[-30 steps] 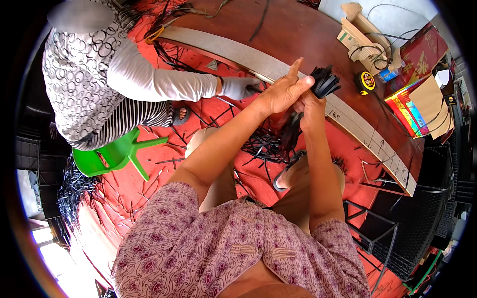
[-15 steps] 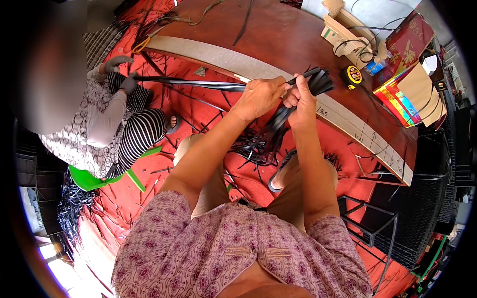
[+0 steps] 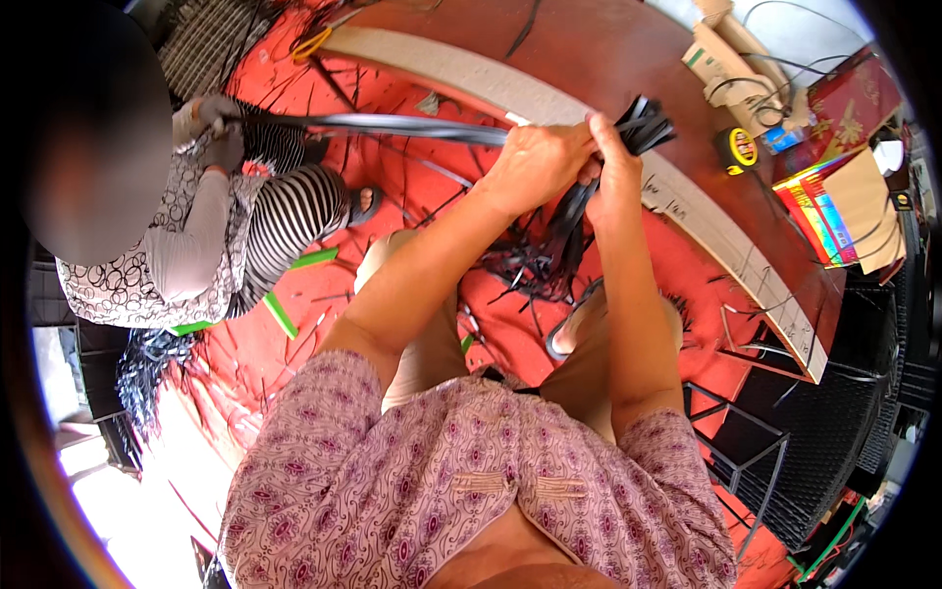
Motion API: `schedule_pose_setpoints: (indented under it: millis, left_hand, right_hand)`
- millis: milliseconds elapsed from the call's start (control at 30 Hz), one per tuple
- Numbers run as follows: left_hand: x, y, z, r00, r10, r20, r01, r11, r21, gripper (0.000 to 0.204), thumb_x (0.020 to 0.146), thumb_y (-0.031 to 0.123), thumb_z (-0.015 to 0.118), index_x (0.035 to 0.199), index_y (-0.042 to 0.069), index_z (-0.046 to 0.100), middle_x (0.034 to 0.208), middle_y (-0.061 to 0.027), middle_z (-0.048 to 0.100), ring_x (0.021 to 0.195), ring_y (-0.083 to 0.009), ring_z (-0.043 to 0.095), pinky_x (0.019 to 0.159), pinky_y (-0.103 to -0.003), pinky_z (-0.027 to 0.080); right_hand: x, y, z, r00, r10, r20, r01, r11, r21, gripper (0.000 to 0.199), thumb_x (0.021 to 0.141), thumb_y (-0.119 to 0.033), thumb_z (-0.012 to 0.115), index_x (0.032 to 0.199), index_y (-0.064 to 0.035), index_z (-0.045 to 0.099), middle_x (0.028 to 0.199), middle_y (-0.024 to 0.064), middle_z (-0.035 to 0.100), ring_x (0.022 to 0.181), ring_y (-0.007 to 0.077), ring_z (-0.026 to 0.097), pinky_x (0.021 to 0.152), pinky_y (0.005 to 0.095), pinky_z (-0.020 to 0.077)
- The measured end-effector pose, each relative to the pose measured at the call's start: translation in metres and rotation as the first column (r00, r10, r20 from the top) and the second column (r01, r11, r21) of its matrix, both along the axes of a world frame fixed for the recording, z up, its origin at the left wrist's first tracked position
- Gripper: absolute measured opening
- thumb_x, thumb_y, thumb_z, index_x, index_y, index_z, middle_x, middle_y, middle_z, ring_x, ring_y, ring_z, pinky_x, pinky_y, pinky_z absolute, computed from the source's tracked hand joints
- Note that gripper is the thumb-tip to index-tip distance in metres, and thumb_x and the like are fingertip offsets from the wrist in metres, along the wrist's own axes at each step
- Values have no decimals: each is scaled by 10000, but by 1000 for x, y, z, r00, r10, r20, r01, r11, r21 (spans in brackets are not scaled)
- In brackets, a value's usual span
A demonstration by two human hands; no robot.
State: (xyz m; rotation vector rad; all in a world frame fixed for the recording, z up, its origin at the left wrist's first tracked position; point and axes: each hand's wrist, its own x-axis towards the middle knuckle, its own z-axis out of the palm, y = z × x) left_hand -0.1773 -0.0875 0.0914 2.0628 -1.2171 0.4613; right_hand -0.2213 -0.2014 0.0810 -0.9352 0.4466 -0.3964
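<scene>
Both hands, left (image 3: pixel 535 162) and right (image 3: pixel 613 172), close together around one end of the black strips (image 3: pixel 643 123), a co-worker's gloved hands (image 3: pixel 211 128) gripping the far end, apparently to hold them taut.

The middle of the black strip bundle (image 3: pixel 643 123) is hidden inside the left hand (image 3: pixel 535 162) and right hand (image 3: pixel 613 177), so the grip between the fingers cannot be made out. At nine o'clock the co-worker's head is blurred. At two o'clock the cardboard box (image 3: pixel 721 59) is cut off by the frame's rim, and the tape measure (image 3: pixel 736 149) is too small to read.
</scene>
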Motion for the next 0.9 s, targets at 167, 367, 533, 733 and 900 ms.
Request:
schedule_pose_setpoints:
  millis: [167,367,533,733,900]
  left_hand:
    - [4,-2,-3,997,51,-52,-49,998,41,159,911,233,536,923,92,610,691,-92,644,678,-294,643,583,-394,503]
    - [9,24,15,946,-160,-282,141,986,-87,484,852,370,610,1122,-26,541,984,-229,634,956,-340,629,840,-401,494]
    - [15,29,12,845,-236,-480,219,971,-93,800,716,115,712,1403,38,309,1266,-184,423,1100,-282,506,864,-338,479]
    - [10,44,21,840,-287,-461,245,958,-150,991,661,80,715,1467,12,142,1249,-199,406,1155,-331,461,965,-362,417]
    - [-4,55,31,973,-91,-213,116,988,105,1116,540,202,806,1450,8,190,1203,-187,462,1135,-348,473,982,-401,367]
  right_hand:
    - [12,3,0,994,-92,60,84,988,126,238,795,-271,728,704,-102,586,610,-6,545,457,88,440,417,239,322]
    - [18,14,-5,912,-267,312,317,941,-121,221,823,-247,711,761,-68,598,697,-4,551,509,84,404,454,241,327]
    - [12,25,21,959,-138,247,193,958,-211,249,830,-291,705,759,-104,556,722,-11,526,633,100,472,534,254,380]
    - [8,35,21,901,8,434,-4,1000,-10,291,887,-274,618,713,-83,483,725,47,546,725,179,544,729,329,436]
    - [5,32,20,871,25,491,-156,962,226,365,937,-353,554,698,-103,437,706,62,542,720,236,561,723,392,459]
